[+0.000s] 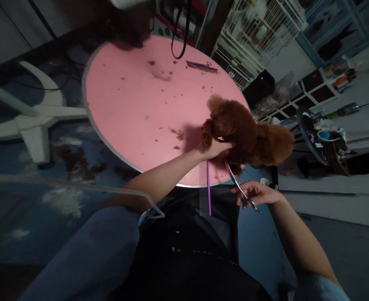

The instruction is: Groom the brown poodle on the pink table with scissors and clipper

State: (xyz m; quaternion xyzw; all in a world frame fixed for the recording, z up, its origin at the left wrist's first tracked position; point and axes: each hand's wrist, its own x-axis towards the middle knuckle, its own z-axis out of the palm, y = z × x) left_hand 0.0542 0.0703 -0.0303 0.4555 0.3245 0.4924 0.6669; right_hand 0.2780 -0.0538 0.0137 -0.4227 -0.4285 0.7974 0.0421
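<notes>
A small brown, curly-coated dog (pixel 241 125) stands near the right edge of a round pink table (pixel 124 108). My left hand (pixel 216 147) grips the dog low on its body, by a leg; the fur hides most of the fingers. From under that hand a purple-backed metal comb (pixel 205 190) juts past the table's near edge; whether the fingers hold it, I cannot tell. My right hand (pixel 255 194) is closed on silver scissors (pixel 240 190), their blades pointing up at the dog's underside and the tips close to its fur.
Another purple comb (pixel 201 66) lies at the table's far side, among brown fur clippings (pixel 178 133). A black loop strap (pixel 180 46) hangs over the far edge. White wire cages (pixel 250 33) stand behind, and a white chair base (pixel 37 117) is at left.
</notes>
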